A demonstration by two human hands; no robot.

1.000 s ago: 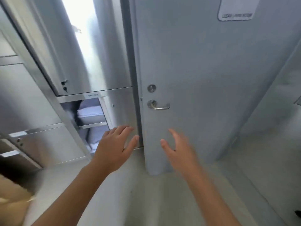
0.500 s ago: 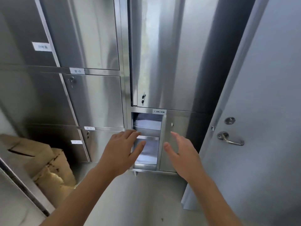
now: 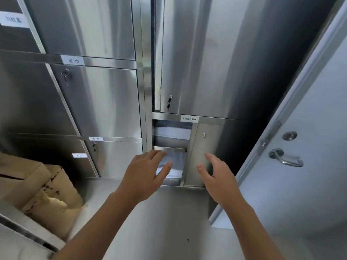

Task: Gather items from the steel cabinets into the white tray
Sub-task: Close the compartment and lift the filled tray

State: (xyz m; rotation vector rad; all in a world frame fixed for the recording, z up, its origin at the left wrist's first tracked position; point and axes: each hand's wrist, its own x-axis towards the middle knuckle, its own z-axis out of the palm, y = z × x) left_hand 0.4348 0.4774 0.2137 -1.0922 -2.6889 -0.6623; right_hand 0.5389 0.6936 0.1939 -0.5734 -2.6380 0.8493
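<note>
Reach toward the open compartment (image 3: 171, 141) low in the right steel cabinet (image 3: 206, 62). My left hand (image 3: 144, 175) and right hand (image 3: 217, 181) hover just in front of it, fingers spread and relaxed, both empty. Folded white linen (image 3: 171, 131) lies on the upper level. A second stack (image 3: 176, 162) sits below the shelf (image 3: 170, 148), partly hidden by my left hand. My judgement: slide both palms under 1 stack, lift it level, and clear the shelf edge and the closed door (image 3: 204, 152) at right. The white tray is out of view.
</note>
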